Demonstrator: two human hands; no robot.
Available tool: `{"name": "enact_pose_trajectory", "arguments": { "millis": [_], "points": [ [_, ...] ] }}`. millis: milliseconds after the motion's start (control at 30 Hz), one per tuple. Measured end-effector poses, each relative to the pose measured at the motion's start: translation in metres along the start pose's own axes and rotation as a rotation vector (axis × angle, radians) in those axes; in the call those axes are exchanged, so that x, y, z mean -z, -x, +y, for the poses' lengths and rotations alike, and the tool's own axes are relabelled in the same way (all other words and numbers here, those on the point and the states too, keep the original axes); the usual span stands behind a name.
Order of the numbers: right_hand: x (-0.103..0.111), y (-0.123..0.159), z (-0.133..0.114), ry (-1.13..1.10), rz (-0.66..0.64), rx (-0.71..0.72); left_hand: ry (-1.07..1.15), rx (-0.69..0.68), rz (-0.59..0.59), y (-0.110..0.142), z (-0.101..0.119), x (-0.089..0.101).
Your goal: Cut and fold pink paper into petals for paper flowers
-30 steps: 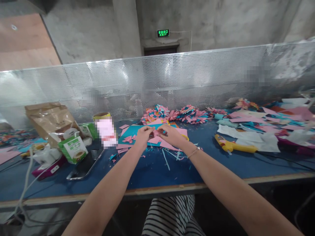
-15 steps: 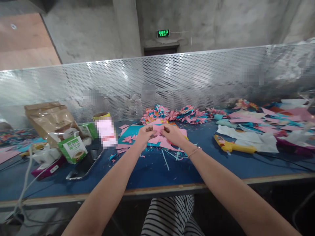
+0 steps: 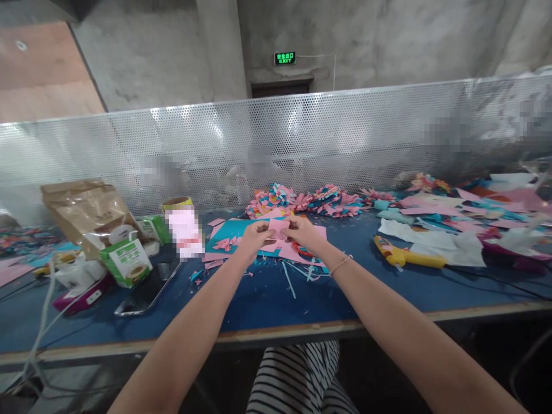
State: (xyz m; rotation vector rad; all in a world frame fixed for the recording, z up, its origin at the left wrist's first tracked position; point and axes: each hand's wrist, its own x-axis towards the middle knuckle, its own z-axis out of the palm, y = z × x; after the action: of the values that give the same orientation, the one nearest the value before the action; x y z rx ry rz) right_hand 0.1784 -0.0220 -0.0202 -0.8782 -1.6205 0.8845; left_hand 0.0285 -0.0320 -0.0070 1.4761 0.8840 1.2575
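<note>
From the paper sheets (image 3: 228,231) on the worktop (image 3: 280,307), the glue gun (image 3: 416,259) lies at three o'clock, phone (image 3: 149,289) at eight, paper flowers (image 3: 330,201) at one.

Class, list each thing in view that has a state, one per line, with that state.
Pink paper, held up between both hands
Left hand, pinching it
Right hand, pinching it
Glue gun, lying down, cord attached
Phone, flat, screen dark
Exit sign, lit
Bag, standing

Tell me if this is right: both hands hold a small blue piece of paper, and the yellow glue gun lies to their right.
The colour is wrong: the head view shows the small piece of paper is pink, not blue. The left hand and right hand both hold it, and the yellow glue gun lies to their right.
</note>
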Motion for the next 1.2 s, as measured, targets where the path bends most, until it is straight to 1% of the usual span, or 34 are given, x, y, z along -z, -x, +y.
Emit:
{"name": "enact_pose_trajectory", "arguments": {
  "millis": [133,267,333,433,500,600,733,833,933,1033,1100,1200],
  "points": [
    [0.003,-0.004,0.007,0.053,0.006,0.076,0.062,0.000,0.031,0.002,0.001,-0.003],
    [0.004,-0.006,0.011,0.005,-0.006,0.080,0.105,0.037,0.043,0.001,0.000,-0.002],
    [0.004,-0.006,0.011,-0.018,-0.007,0.075,0.121,0.039,0.029,-0.001,0.000,-0.001],
    [0.004,-0.005,0.009,-0.041,-0.006,0.089,0.118,0.008,-0.028,-0.001,0.001,0.001],
    [0.004,-0.005,0.008,-0.036,-0.012,0.101,0.095,0.015,-0.060,0.001,0.002,0.001],
    [0.004,-0.005,0.008,0.004,-0.007,0.103,0.056,0.036,-0.054,0.002,0.002,0.000],
    [0.005,-0.004,0.004,0.084,0.030,0.118,-0.028,-0.007,-0.047,0.001,0.000,0.001],
    [0.005,0.000,-0.003,0.118,0.022,0.135,-0.146,-0.032,-0.078,0.000,-0.002,0.002],
    [0.005,0.003,-0.008,0.180,-0.037,0.107,-0.256,-0.034,-0.127,0.000,-0.003,0.002],
    [0.004,0.003,-0.006,0.205,-0.048,0.047,-0.316,-0.053,-0.092,-0.001,-0.005,0.002],
    [0.003,0.001,-0.003,0.141,-0.040,0.008,-0.311,-0.074,-0.049,-0.003,-0.006,0.003],
    [0.003,-0.001,0.004,-0.023,-0.033,-0.039,-0.221,-0.070,-0.016,-0.005,-0.007,0.005]
  ]
}}
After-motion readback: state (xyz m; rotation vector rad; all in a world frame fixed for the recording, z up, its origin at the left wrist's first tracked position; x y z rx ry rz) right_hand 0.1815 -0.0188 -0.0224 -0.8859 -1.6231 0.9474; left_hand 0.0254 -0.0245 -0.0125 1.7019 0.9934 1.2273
